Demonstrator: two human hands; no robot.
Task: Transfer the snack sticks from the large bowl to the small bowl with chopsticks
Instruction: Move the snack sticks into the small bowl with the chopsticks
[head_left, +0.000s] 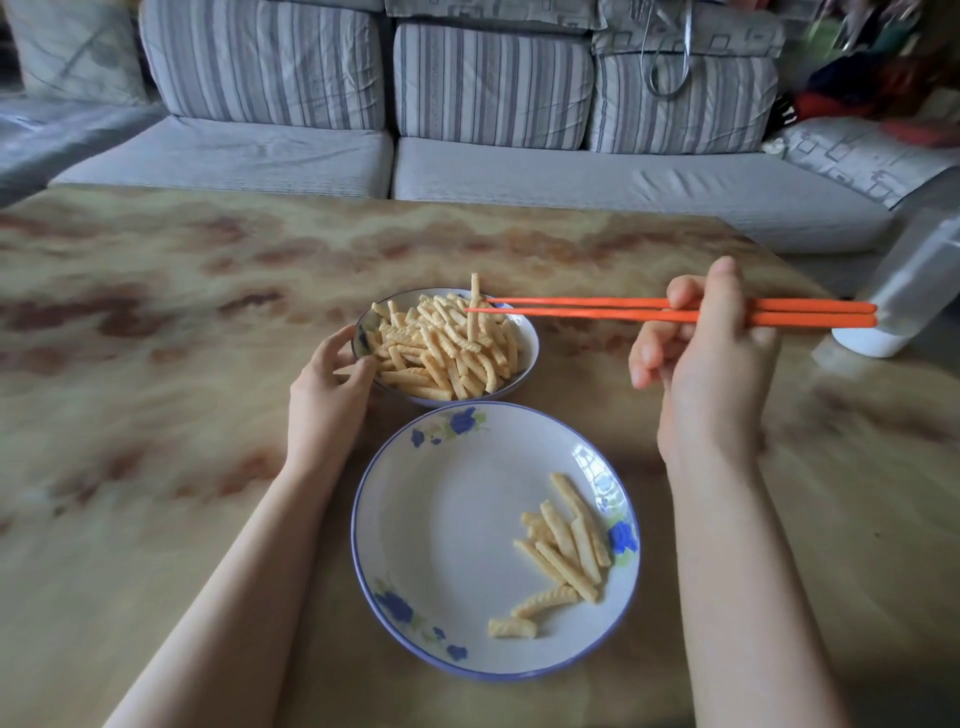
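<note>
A small white bowl (527, 340) piled with yellow crinkled snack sticks (441, 348) stands on the table beyond a large shallow white bowl (431, 519) with blue flowers. Several snack sticks (563, 545) lie at the large bowl's right side. My right hand (711, 364) grips orange chopsticks (597, 307) that point left over the small bowl. Their tips pinch one upright snack stick (474, 306) above the pile. My left hand (327, 395) holds the small bowl's left rim between thumb and fingers.
The marbled tan table (156, 338) spreads wide to the left. A clear plastic container with a white base (904, 301) stands at the right edge. A striped grey sofa (467, 130) runs along the table's far side.
</note>
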